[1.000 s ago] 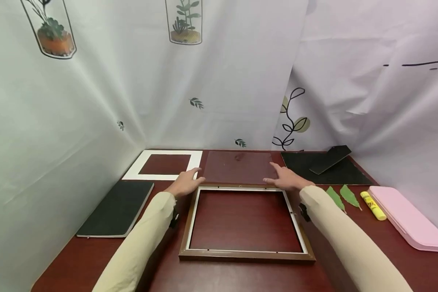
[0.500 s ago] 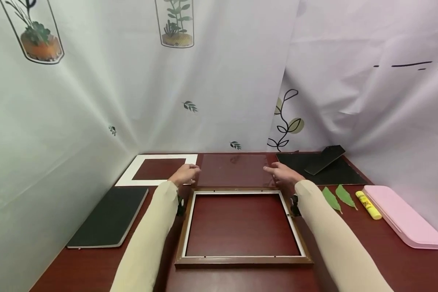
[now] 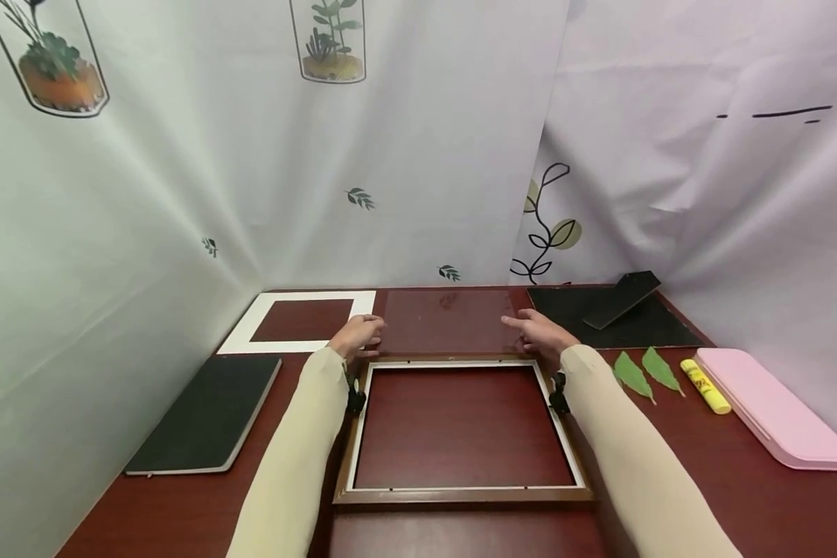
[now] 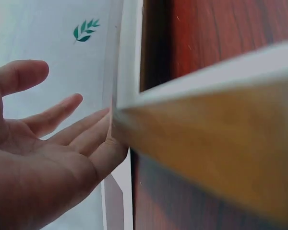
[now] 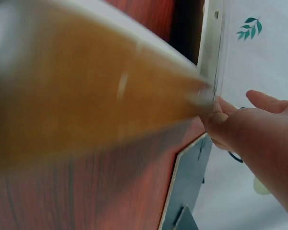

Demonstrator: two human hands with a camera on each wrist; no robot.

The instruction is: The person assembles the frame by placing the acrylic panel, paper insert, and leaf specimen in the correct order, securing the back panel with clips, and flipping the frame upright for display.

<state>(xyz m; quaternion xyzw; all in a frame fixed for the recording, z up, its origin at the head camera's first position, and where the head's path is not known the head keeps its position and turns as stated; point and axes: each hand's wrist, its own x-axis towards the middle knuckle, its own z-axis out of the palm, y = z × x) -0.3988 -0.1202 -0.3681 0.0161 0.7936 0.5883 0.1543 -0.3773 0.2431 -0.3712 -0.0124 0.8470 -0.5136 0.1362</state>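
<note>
Likely pickup step — left hand (image 3: 355, 334) and right hand (image 3: 540, 330) flank far, clear rectangular glass-like sheet (image 3: 446, 325), some fingers spread, pinch untellable — should want level lift.

Head view looking forward and down, facing far edge of tabletop (image 3: 463, 535). Wrist views, rolled sideways, looking from close beside frame (image 3: 463, 495) toward its far corners; all three sharing frame, wall (image 3: 418, 139).
</note>
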